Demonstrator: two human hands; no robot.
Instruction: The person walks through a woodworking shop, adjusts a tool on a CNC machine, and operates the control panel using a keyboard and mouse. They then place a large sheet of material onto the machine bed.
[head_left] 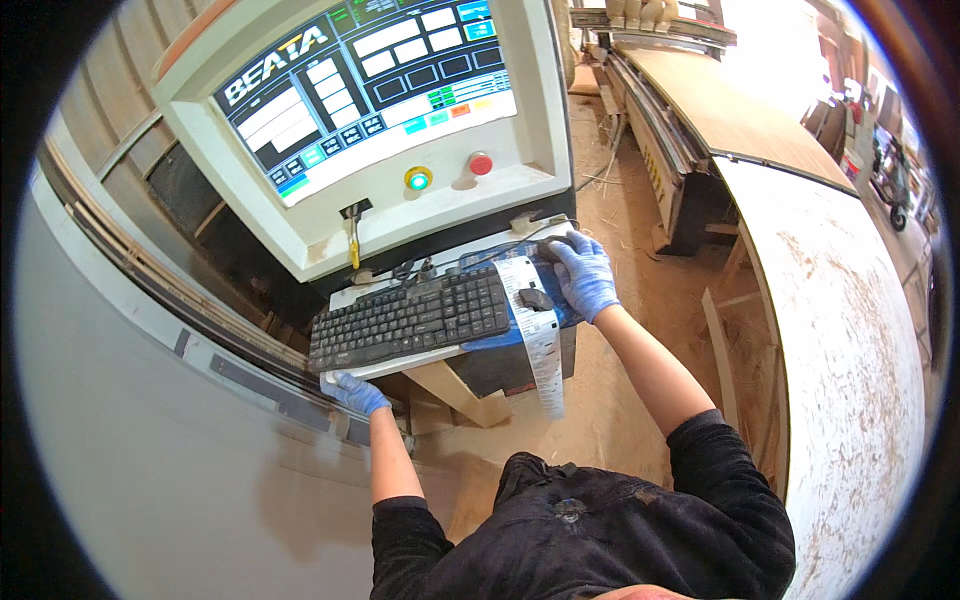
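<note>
My right hand (588,280), in a blue glove, rests over a dark computer mouse (552,247) at the right end of a keyboard shelf. My left hand (358,394), gloved alike, grips the shelf's (440,354) white front edge at its left corner; its fingertips are partly hidden. Between them lies a dusty black keyboard (410,322). A second black mouse (536,299) sits on a long printed paper strip (543,355), which hangs over the shelf's front. Beneath the strip is a blue sheet (492,338).
Above the shelf stands a control console (545,182) with a lit screen (370,85), a glowing green button (418,179) and a red one (480,163). A grey panel (150,420) borders the left. On the right runs a long table with a white board (840,350). Dust covers the floor (620,390).
</note>
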